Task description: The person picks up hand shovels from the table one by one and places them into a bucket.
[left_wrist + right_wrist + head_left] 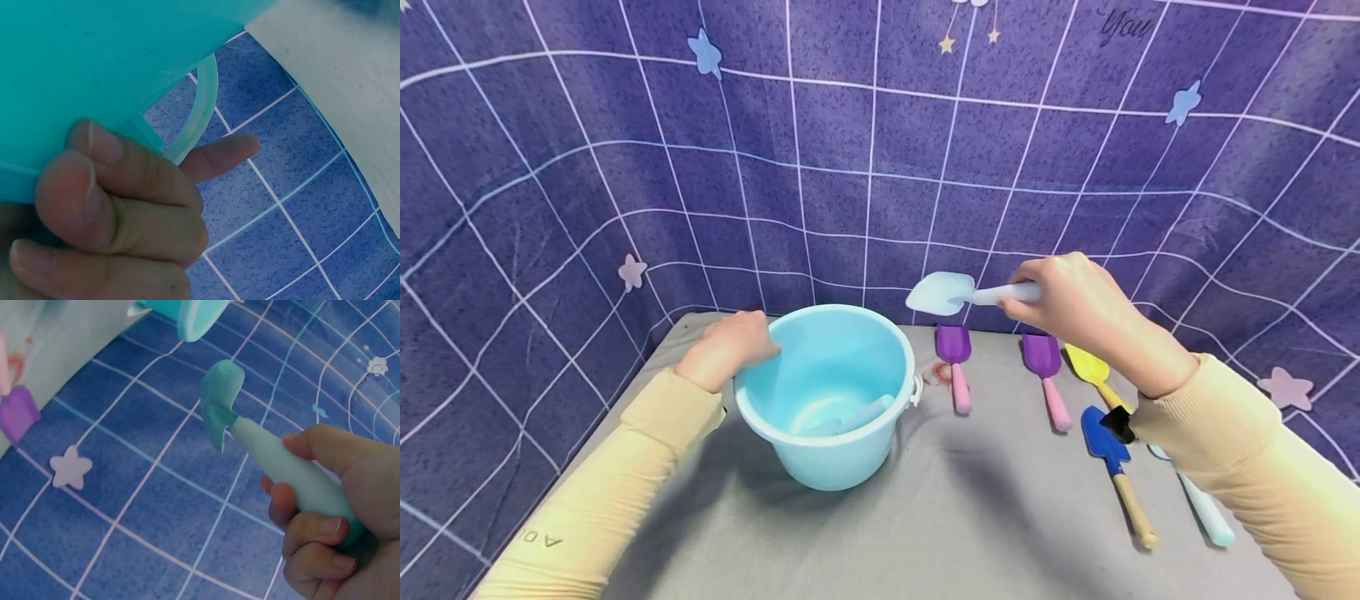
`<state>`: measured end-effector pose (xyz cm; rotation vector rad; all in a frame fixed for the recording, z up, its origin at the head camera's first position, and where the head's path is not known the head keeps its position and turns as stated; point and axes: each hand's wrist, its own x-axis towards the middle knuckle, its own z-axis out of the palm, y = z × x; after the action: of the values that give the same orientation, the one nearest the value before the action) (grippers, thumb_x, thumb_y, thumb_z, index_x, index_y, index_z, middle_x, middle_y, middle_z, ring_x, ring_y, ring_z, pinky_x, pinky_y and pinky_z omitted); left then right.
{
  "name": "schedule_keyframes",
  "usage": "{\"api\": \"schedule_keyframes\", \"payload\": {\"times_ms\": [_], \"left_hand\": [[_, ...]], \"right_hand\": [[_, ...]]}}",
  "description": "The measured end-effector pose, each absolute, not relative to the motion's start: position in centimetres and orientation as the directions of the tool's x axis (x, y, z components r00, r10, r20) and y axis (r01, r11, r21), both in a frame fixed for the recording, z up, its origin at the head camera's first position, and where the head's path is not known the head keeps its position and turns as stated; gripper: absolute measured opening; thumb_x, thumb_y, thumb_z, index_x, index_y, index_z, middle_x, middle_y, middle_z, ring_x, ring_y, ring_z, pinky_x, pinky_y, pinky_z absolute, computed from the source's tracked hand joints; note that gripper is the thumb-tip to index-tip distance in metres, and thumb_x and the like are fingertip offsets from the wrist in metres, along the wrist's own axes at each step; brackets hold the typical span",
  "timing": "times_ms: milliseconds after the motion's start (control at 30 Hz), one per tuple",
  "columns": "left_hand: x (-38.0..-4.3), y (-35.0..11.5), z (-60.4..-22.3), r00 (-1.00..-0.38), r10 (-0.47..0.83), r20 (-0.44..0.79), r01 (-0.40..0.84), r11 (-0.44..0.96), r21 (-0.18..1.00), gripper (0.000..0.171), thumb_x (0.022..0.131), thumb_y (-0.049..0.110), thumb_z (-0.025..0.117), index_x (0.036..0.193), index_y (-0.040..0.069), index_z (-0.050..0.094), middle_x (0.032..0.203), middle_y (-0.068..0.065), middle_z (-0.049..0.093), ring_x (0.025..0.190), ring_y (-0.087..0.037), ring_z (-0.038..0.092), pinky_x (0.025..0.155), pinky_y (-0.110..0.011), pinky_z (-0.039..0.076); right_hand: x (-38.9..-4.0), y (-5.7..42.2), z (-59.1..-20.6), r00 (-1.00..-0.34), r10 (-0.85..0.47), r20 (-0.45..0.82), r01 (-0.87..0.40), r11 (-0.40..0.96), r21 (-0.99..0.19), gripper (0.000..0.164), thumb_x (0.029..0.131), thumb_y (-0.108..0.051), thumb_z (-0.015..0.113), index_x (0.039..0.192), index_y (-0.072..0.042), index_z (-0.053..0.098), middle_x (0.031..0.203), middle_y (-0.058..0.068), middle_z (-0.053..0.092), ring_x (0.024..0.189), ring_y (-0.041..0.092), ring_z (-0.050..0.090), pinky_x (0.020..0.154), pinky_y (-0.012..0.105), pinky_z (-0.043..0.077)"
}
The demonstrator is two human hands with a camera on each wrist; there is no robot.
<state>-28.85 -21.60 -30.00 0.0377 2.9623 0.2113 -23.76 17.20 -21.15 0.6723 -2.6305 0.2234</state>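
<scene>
Light-blue bucket (831,462), left hand (733,342) fingers curled on its ten-o'clock rim, held one trowel (865,414); right hand (1067,296) fingers gripped a second trowel (940,293); five tools (1101,433) towards three o'clock seemingly awaited.

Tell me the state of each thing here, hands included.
Bucket: upright, open-topped
Left hand: gripping the bucket
Shovel inside bucket: partly hidden
Right hand: gripping raised shovel
Raised shovel: held in the air
Two purple shovels: lying on table
Yellow shovel: lying, partly hidden
Blue trowel: lying on table
Rightmost shovel: lying, partly hidden
</scene>
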Motion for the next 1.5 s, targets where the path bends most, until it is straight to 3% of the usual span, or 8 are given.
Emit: {"api": "schedule_keyframes", "payload": {"times_ms": [367,1000,1167,1500], "left_hand": [[-28.6,-21.5,-30.0,-0.984,0.040,-0.173,0.016,0.990,0.143,0.023,0.085,0.027,0.053,0.081,0.005,0.057,0.081,-0.012,0.056,0.072,-0.027,0.055,0.058,-0.040,0.044],[-28.6,-21.3,-29.9,-0.989,0.039,-0.141,0.020,0.991,0.129,0.021,0.081,0.026,0.056,0.081,0.004,0.058,0.086,-0.015,0.058,0.075,-0.030,0.056,0.060,-0.046,0.046],[-28.4,-21.3,-29.9,-0.988,0.045,-0.147,0.025,0.991,0.133,0.021,0.081,0.025,0.056,0.080,0.004,0.058,0.084,-0.014,0.058,0.072,-0.029,0.057,0.057,-0.041,0.046],[-28.5,-21.3,-29.7,-0.984,0.039,-0.172,0.015,0.991,0.136,0.021,0.083,0.026,0.055,0.080,0.005,0.058,0.080,-0.012,0.057,0.069,-0.026,0.056,0.056,-0.038,0.044]], "right_hand": [[-24.1,13.8,-21.0,-0.684,-0.558,0.469,-0.650,0.759,-0.044,0.016,0.080,-0.022,0.070,0.086,-0.007,0.071,0.066,0.000,0.062,0.049,0.012,0.045,0.048,0.029,0.038],[-25.2,8.8,-22.7,-0.634,-0.672,0.382,-0.739,0.672,-0.044,0.018,0.077,-0.029,0.074,0.086,-0.014,0.071,0.069,-0.004,0.063,0.061,0.013,0.054,0.056,0.031,0.048],[-25.8,7.8,-23.5,-0.640,-0.693,0.334,-0.746,0.664,-0.052,0.017,0.078,-0.030,0.072,0.088,-0.017,0.072,0.073,-0.004,0.064,0.062,0.012,0.055,0.051,0.029,0.046],[-26.9,5.9,-25.4,-0.627,-0.726,0.283,-0.771,0.629,-0.093,0.016,0.079,-0.030,0.071,0.087,-0.016,0.072,0.077,-0.006,0.066,0.066,0.011,0.056,0.059,0.028,0.048]]}}
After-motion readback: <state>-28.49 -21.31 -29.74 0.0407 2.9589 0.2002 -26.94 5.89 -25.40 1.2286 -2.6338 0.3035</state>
